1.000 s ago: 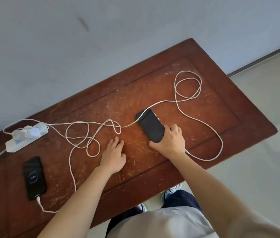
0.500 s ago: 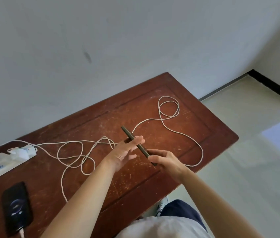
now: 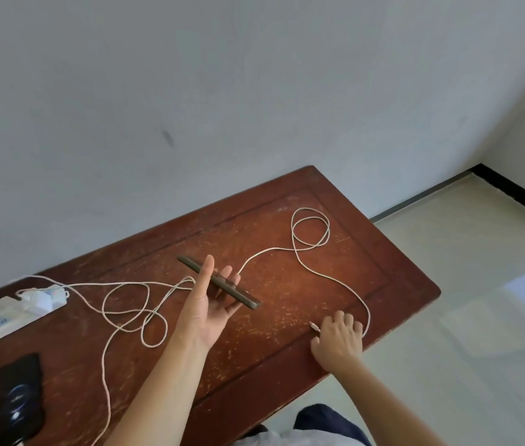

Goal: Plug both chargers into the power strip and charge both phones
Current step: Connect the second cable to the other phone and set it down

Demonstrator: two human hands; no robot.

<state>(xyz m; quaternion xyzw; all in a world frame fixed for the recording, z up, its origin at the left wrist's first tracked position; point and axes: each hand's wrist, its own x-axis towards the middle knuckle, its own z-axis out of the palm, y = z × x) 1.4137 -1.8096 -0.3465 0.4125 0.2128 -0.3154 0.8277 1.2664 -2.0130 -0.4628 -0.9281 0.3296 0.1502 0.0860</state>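
Observation:
My left hand (image 3: 210,304) holds a dark phone (image 3: 190,264) edge-on above the middle of the wooden table (image 3: 396,284). My right hand (image 3: 338,338) rests on the table near its front edge, fingers on the free plug end (image 3: 315,326) of a white cable (image 3: 311,226) that loops toward the far right. A white power strip (image 3: 3,321) lies at the left with two white chargers (image 3: 40,299) plugged in. A second dark phone (image 3: 19,400) lies at the front left, its screen lit, with a white cable (image 3: 126,320) leading to it.
A pale wall runs along the table's far edge. Light floor tiles lie to the right and in front. Cable loops cover the table's middle left. My dark trousers and light shirt show at the bottom.
My right hand let go of the phone and dropped to the cable's plug end near the front edge. My left hand keeps the phone lifted. The camera tilted up and right.

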